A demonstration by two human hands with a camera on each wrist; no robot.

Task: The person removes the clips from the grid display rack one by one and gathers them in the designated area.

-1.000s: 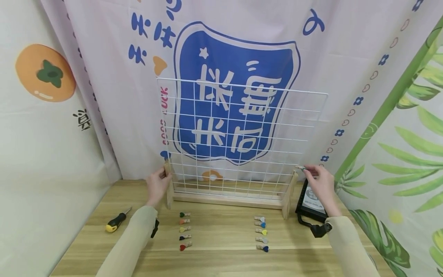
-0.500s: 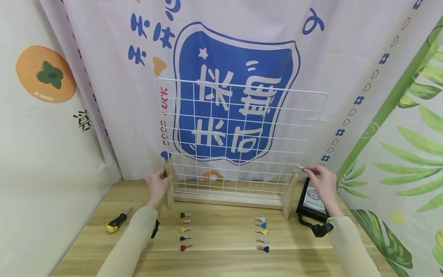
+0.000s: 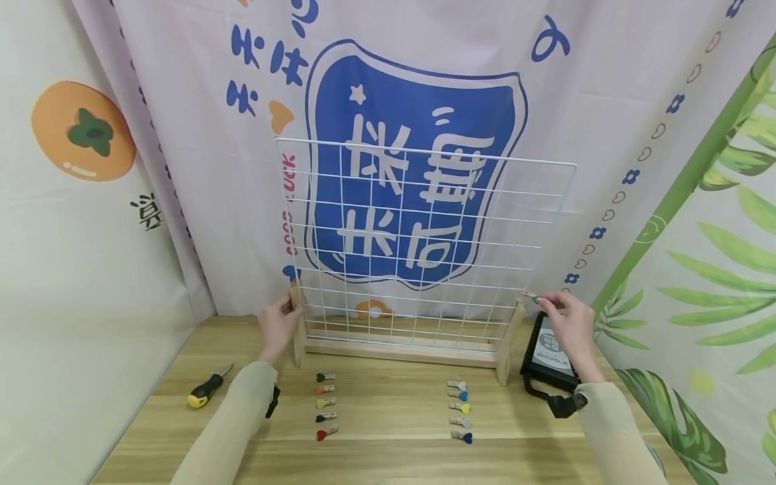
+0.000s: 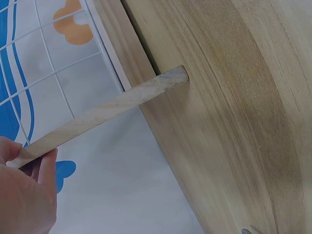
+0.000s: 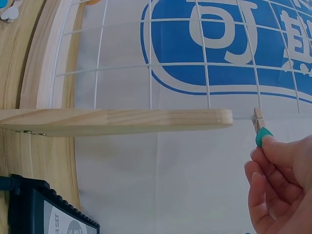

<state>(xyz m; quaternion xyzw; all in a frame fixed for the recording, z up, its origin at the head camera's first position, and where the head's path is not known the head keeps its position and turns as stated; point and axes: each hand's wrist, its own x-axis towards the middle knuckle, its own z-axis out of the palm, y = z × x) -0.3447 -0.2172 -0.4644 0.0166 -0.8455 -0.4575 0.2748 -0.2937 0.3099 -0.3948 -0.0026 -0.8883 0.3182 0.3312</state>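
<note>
A white wire grid panel (image 3: 424, 222) stands upright in a wooden stand (image 3: 400, 351) at the back of the table. With thumb and fingers my left hand (image 3: 279, 325) grips the top of the stand's left upright (image 4: 97, 114). At the grid's right edge my right hand (image 3: 568, 325) pinches a small wooden clothespin (image 5: 258, 117) by its end with a teal heart (image 5: 263, 136). The clothespin's tip overlaps the edge wire just above the right upright (image 5: 161, 121).
Heart clothespins lie in two columns on the table, a left one with a red heart (image 3: 321, 435) and a right one with a yellow heart (image 3: 464, 408). A screwdriver (image 3: 208, 389) lies left; a black case (image 3: 548, 353) stands right.
My right hand has shifted slightly to the right, still pinching the clothespin at the grid's edge. The left hand keeps its grip on the upright.
</note>
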